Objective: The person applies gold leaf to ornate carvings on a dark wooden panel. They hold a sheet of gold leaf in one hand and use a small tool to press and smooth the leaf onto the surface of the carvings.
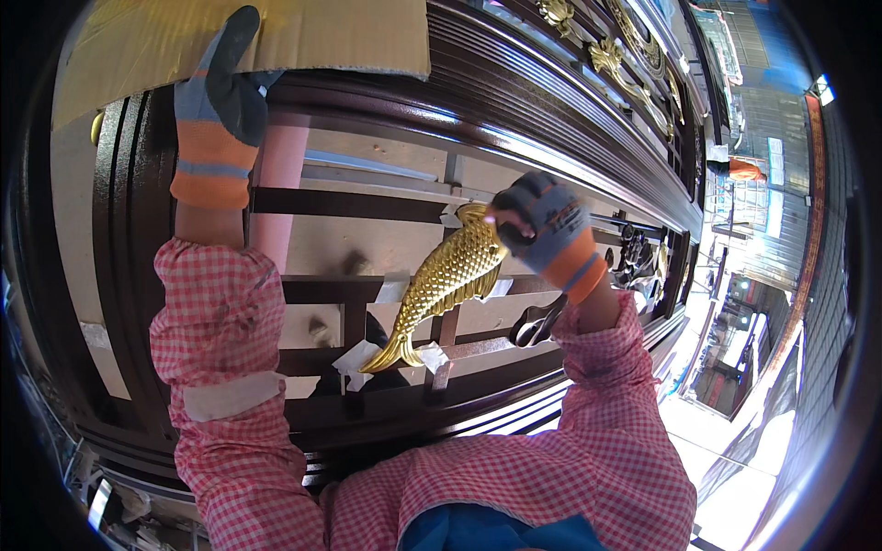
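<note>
My left hand point(220, 101), in a grey and orange work glove, grips the lower edge of a brown cardboard sheet point(340, 37), with a dark gloved finger or thumb lying over its face. A gold fish ornament point(450, 271) with raised scales lies on the dark brown metal frame point(358, 204), tail toward me. Pieces of whitish tape point(356, 360) stick to the bars around its tail and sides. At the fish's head end, my right hand point(542, 220), gloved likewise, is closed with fingers curled. Whatever its fingertips hold, if anything, I cannot make out.
More gold ornaments point(606, 57) sit on the frame's far right part. Dark curled ornaments point(638, 253) lie on the bars at right. A pink tube-like piece point(280, 174) shows beneath the bars. Beyond the frame, a person in orange point(742, 171) is far off.
</note>
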Demonstrator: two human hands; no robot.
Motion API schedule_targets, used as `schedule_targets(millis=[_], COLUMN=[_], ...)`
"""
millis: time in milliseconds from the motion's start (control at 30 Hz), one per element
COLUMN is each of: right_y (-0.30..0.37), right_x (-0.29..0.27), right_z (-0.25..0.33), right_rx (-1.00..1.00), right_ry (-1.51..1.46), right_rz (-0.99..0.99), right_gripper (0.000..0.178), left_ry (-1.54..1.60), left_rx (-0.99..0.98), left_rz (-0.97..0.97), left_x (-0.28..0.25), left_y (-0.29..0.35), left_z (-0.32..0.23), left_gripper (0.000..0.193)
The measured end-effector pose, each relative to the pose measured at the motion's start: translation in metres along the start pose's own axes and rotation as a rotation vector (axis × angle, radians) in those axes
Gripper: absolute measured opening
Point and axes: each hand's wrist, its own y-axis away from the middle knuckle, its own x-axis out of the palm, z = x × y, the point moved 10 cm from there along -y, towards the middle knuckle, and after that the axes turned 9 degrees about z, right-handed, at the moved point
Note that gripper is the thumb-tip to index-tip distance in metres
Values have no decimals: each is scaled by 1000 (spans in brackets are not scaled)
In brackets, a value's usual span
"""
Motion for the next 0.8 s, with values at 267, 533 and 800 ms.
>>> schedule_targets(millis=[267,533,800], right_y=[-3,-9,-14], right_x=[-14,-1,5], right_z=[9,6,8], right_rx=[-64,-64,-15], right_ry=[6,41,117], right_rz=[-17,39,94], right_gripper=[15,16,17], left_ry=[433,-128,-163], left_rx=[-161,-33,68], left_rz=[-11,82,4], left_x=[-8,-17,-17], left_y=[22,17,17], left_z=[42,19,7], left_gripper=[43,42,47])
